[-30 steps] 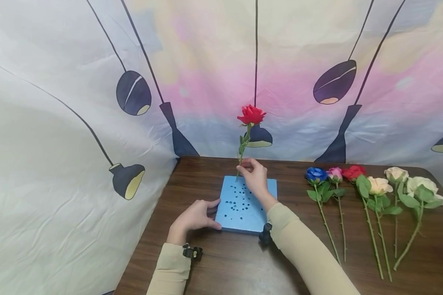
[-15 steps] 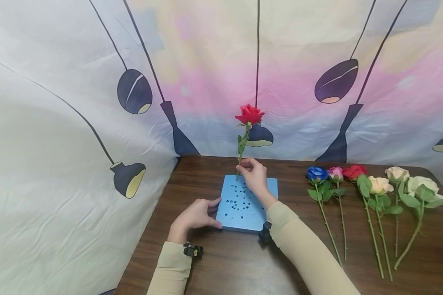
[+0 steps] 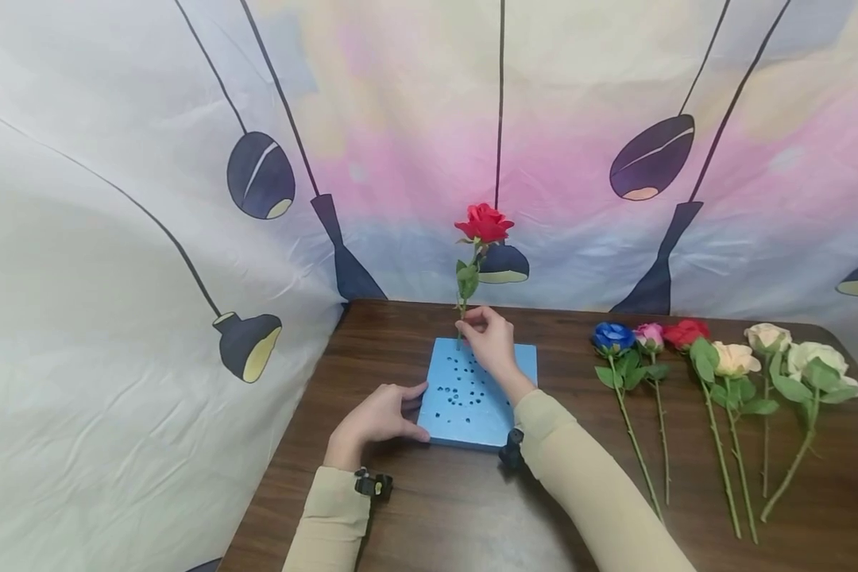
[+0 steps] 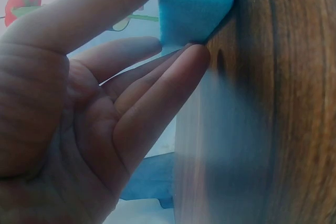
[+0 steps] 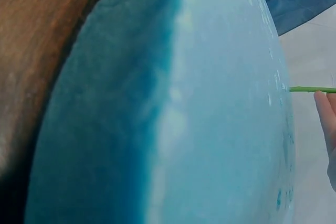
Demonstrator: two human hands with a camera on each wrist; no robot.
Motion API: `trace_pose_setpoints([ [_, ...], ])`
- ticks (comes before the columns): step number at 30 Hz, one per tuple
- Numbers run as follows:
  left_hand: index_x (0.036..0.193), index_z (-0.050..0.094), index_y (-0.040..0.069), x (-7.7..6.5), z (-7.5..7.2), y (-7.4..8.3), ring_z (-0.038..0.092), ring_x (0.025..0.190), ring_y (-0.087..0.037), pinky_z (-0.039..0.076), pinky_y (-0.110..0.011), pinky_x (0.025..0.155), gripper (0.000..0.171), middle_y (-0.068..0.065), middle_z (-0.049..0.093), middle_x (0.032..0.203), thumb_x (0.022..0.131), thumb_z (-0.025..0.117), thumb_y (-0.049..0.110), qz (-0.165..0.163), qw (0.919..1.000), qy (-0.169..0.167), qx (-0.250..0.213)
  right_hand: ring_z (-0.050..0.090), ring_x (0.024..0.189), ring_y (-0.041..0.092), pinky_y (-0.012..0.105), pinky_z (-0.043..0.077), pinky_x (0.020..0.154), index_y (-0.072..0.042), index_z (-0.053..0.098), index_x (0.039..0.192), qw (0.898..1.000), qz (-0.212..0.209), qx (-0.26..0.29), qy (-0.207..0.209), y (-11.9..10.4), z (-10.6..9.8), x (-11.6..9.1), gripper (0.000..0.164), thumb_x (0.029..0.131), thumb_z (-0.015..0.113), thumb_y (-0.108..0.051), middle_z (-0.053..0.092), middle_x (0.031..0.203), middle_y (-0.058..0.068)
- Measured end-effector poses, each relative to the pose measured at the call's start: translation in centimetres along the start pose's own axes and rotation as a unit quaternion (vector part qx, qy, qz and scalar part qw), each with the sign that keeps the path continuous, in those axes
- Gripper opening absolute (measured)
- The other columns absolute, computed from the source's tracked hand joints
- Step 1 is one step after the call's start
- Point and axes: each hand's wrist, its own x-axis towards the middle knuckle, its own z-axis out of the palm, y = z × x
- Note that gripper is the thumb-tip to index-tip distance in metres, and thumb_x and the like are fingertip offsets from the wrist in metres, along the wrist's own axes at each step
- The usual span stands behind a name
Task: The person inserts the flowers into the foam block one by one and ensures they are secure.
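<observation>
My right hand [image 3: 492, 343] pinches the green stem of a red artificial rose [image 3: 485, 223] between thumb and fingers. The rose stands nearly upright, its stem's lower end at the top face of a light blue foam block [image 3: 465, 433] near the far left corner. Many small dark holes dot that face. At the block's left side, my left hand [image 3: 379, 415] touches the edge with extended fingers and thumb. In the left wrist view those fingers [image 4: 163, 103] lie fairly straight against the blue block [image 4: 194, 9]. The right wrist view shows the stem [image 5: 310, 89] meeting the block's surface.
On the right of the brown wooden table [image 3: 429, 516] lie several artificial roses: a blue one [image 3: 612, 338], a pink one [image 3: 649, 338], another red one [image 3: 686, 334] and pale ones [image 3: 818, 365]. A printed cloth backdrop [image 3: 400, 119] hangs behind and at the left.
The red rose has turned a little about its stem, so its leaves face the head camera more broadly. Both hands stay nearly in place; the head view has shifted slightly.
</observation>
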Motion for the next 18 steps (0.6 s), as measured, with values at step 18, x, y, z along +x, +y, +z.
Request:
trace_pose_setpoints([
  [18, 0.159, 0.049, 0.004, -0.18, 0.17, 0.19, 0.059, 0.139, -0.024, 0.047, -0.048, 0.115, 0.097, -0.014, 0.057, 0.154, 0.080, 0.098, 0.032, 0.000, 1.0000, 0.001, 0.008, 0.076, 0.088, 0.023, 0.035, 0.065, 0.078, -0.006, 0.070, 0.110, 1.000, -0.007, -0.027, -0.012, 0.40, -0.25, -0.16, 0.014, 0.102, 0.076, -0.015, 0.076, 0.102, 0.012],
])
